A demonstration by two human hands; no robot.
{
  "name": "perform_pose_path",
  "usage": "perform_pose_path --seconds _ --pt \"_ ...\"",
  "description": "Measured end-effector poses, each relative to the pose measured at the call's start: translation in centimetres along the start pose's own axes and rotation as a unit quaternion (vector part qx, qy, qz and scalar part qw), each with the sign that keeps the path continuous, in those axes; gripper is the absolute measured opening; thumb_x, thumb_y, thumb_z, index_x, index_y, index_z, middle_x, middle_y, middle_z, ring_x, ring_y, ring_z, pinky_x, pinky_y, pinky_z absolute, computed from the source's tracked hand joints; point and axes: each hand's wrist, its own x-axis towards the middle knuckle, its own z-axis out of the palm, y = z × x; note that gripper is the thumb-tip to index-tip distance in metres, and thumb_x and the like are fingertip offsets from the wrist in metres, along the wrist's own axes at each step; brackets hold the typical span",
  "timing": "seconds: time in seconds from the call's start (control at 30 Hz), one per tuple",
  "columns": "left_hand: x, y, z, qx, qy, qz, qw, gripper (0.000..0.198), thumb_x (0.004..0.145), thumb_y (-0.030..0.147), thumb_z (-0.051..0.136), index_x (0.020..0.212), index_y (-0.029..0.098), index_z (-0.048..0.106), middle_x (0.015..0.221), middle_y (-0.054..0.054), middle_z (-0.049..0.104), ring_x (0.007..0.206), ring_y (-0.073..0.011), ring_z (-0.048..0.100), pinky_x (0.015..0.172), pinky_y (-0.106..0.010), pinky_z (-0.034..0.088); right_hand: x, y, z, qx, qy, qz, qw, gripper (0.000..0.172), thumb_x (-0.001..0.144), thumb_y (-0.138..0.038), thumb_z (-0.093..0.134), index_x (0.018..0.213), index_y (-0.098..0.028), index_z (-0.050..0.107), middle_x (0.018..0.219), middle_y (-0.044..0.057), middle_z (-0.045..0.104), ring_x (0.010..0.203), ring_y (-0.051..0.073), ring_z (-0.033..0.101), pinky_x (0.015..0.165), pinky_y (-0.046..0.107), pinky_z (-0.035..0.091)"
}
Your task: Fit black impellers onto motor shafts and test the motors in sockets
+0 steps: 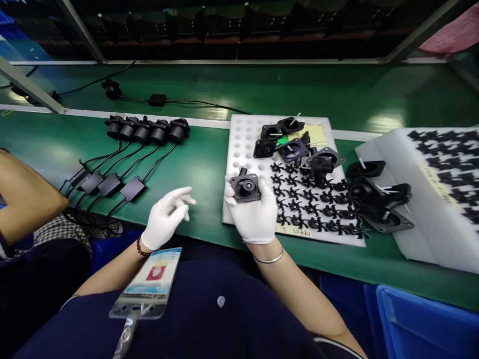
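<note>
My right hand (pixel 254 214), in a white glove, is closed round a black pump cover (pixel 247 188) with a square flange, a round raised centre and a short pipe stub pointing up and away. It is over the left front part of a white foam tray (pixel 232 144). My left hand (pixel 164 218), also gloved, hovers at the bench's front edge with its fingers apart and nothing in them. Black impellers (pixel 295 193) sit in rows on the tray. More pump covers (pixel 294 149), some with thin white shafts showing, lie heaped on the tray's far part.
Several black pump bodies (pixel 159 132) stand at left on the green bench (pixel 202 164), cabled to black boxes (pixel 133 189). More covers (pixel 385 219) lie right of the tray, beside a thick foam block (pixel 430 199) bearing impellers. Another person's arm (pixel 30 194) is at far left. Blue bins (pixel 422 319) stand below.
</note>
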Motion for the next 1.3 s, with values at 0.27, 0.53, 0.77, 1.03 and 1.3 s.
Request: perform_pose_path --seconds 0.27,0.53,0.77,1.03,1.3 --pt "-0.4 -0.9 -2.3 0.02 0.09 -0.06 0.994 0.032 0.098 0.032 0.069 0.124 0.014 0.074 0.074 -0.004 0.075 0.088 -0.021 0.079 0.083 -0.034 0.063 0.7 0.3 -0.4 -0.034 -0.02 0.041 0.998 0.029 0.097 -0.05 0.06 0.107 -0.024 0.069 0.102 0.007 0.075 0.067 0.015 0.058 0.052 0.025 0.046" --pt "-1.5 -2.1 -2.1 0.021 0.091 -0.047 0.994 0.032 0.096 0.032 0.068 0.121 0.014 0.075 0.08 -0.005 0.078 0.082 -0.0182 0.078 0.086 -0.032 0.062 -0.5 0.6 0.3 -0.047 -0.025 0.041 0.998 0.029 0.088 -0.046 0.071 0.104 -0.023 0.073 0.094 0.006 0.074 0.062 0.011 0.052 0.05 0.019 0.043" --pt "-3.3 -3.0 -1.1 0.024 0.066 -0.096 0.993 0.039 0.096 0.032 0.063 0.127 0.013 0.076 0.088 -0.008 0.08 0.08 -0.018 0.076 0.085 -0.031 0.062 -1.6 0.2 -0.8 -0.045 0.096 0.007 0.994 0.025 0.092 -0.035 0.059 0.107 -0.025 0.077 0.107 0.006 0.077 0.071 0.015 0.064 0.052 0.026 0.055" --pt "-4.5 -3.9 -4.3 0.282 0.09 0.05 0.954 0.037 0.094 0.032 0.067 0.128 0.019 0.077 0.125 -0.014 0.079 0.125 -0.0293 0.071 0.117 -0.048 0.054 -3.4 0.4 -1.0 -0.077 0.128 0.053 0.987 0.031 0.088 -0.036 0.066 0.114 -0.025 0.08 0.127 0.01 0.077 0.097 0.021 0.074 0.065 0.032 0.065" --pt "2.0 -5.8 -16.1 0.442 0.171 -0.148 0.868 0.05 0.097 0.03 0.063 0.142 0.008 0.068 0.157 -0.022 0.059 0.152 -0.0335 0.052 0.133 -0.05 0.038 -3.7 0.3 -0.3 -0.105 0.134 0.055 0.984 0.032 0.091 -0.042 0.066 0.113 -0.023 0.08 0.126 0.012 0.078 0.094 0.019 0.074 0.066 0.029 0.066"
